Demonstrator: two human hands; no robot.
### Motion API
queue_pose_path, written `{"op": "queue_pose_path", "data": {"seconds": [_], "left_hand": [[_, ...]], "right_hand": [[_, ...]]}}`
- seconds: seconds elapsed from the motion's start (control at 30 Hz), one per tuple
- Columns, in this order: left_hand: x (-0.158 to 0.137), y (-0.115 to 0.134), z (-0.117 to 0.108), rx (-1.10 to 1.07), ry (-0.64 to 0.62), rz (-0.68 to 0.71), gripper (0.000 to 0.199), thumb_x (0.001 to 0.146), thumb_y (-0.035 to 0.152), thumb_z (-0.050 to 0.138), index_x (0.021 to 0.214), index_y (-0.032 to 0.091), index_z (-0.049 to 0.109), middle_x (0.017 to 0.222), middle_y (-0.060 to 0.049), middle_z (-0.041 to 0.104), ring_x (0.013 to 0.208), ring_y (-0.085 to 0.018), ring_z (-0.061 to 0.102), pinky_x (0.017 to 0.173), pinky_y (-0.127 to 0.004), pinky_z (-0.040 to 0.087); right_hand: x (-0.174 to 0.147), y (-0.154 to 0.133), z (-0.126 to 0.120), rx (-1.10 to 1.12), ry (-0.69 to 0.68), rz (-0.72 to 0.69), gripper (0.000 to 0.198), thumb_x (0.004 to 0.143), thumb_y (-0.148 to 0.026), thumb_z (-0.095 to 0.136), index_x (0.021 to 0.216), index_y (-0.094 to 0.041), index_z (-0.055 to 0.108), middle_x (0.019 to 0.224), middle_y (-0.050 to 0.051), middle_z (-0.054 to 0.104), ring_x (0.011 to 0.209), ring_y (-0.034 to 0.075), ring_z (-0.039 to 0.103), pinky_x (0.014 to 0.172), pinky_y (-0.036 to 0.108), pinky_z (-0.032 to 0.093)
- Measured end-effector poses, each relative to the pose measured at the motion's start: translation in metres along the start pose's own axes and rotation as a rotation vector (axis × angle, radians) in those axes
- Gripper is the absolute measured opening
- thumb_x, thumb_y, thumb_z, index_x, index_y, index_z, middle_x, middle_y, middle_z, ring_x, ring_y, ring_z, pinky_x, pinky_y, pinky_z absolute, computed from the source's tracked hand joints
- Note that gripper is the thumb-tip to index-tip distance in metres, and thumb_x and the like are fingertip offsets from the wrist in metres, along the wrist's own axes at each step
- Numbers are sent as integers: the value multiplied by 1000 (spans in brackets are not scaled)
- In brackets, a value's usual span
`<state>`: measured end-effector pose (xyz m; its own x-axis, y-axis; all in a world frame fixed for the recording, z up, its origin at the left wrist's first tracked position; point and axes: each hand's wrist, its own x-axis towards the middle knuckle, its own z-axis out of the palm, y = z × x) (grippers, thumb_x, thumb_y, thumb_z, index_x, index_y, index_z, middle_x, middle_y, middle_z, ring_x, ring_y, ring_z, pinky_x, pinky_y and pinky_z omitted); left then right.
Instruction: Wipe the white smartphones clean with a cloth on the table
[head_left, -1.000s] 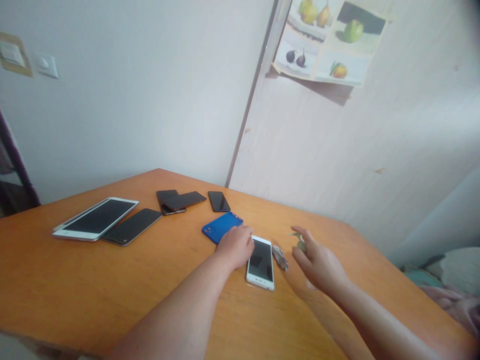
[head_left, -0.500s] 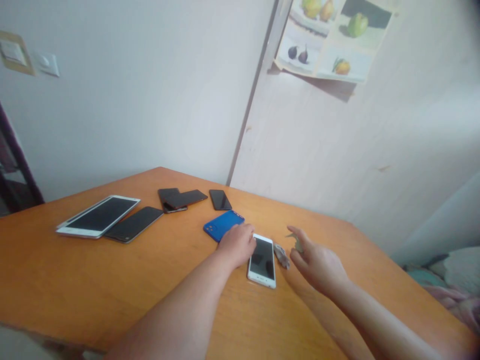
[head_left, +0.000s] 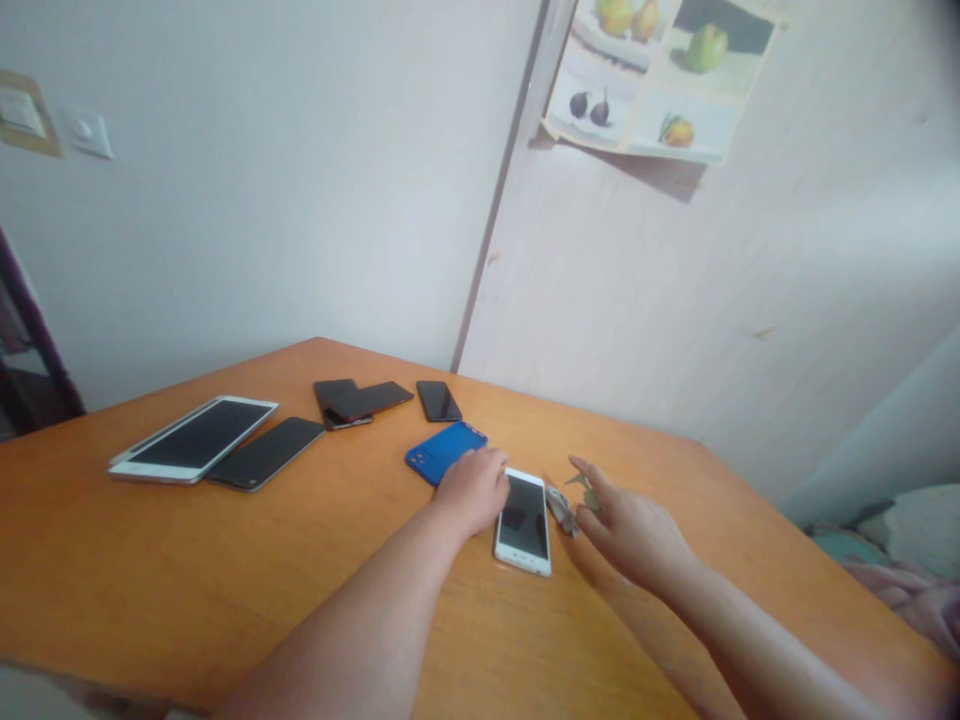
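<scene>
Head view, beginning at the far left, gives me two wall switches [head_left: 90, 132] above an orange-brown wooden table [head_left: 322, 570]. On this table lies a white tablet [head_left: 191, 440], screen upward, with the pale edge of another flat thing showing under it. Just beside it, to the right, is a black phone [head_left: 268, 453]. Next come two dark devices, the upper one [head_left: 371, 401] resting aslant across the lower one [head_left: 335, 391], and then a single dark phone [head_left: 439, 400]. Nearer to the person is a blue phone case [head_left: 442, 452], partly covered in my sight by the left hand [head_left: 474, 490]. This hand has its fingers curled at the upper left edge of a white phone [head_left: 523, 525], which lies flat with its dark screen up; whether the fingers grip the phone, I cannot tell. Close to the phone's right side is a small grey crumpled piece [head_left: 560, 510]. Over it, the right hand [head_left: 637, 535] has the index finger stretched forward and apart from the thumb, while it holds a small greenish piece [head_left: 583, 488]. Higher on the wall hangs a fruit poster [head_left: 660, 80], and at the far right some cloth [head_left: 922, 530] lies beyond the table.
</scene>
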<state>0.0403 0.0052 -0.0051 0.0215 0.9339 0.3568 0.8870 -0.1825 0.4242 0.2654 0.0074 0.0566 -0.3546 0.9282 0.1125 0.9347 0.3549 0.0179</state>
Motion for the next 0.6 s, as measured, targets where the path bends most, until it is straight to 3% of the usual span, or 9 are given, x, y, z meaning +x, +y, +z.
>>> {"op": "queue_pose_path", "data": {"seconds": [0.1, 0.27, 0.6], "left_hand": [[0, 0, -1, 3, -11, -9, 16, 91, 19, 45, 91, 23, 60, 100, -6, 67, 94, -21, 60, 75, -30, 42], [-1, 1, -1, 5, -16, -17, 16, 92, 20, 45, 92, 23, 60, 100, -6, 67, 95, -22, 60, 76, -30, 42], [-1, 2, -1, 3, -21, -21, 15, 90, 19, 45, 91, 23, 60, 100, -6, 67, 94, -22, 59, 76, -31, 41]], "right_hand": [[-3, -10, 3, 47, 30, -53, 56, 96, -45, 40, 149, -27, 34, 82, 6, 74, 74, 25, 70, 56, 28, 30], [-2, -23, 4, -13, -20, -209, 46, 95, -38, 42, 140, -31, 47, 93, 6, 77, 78, 24, 71, 59, 28, 33], [2, -24, 3, -21, 33, -117, 49, 94, -38, 44, 142, -31, 43, 91, 5, 77, 76, 23, 70, 57, 28, 29]]}}
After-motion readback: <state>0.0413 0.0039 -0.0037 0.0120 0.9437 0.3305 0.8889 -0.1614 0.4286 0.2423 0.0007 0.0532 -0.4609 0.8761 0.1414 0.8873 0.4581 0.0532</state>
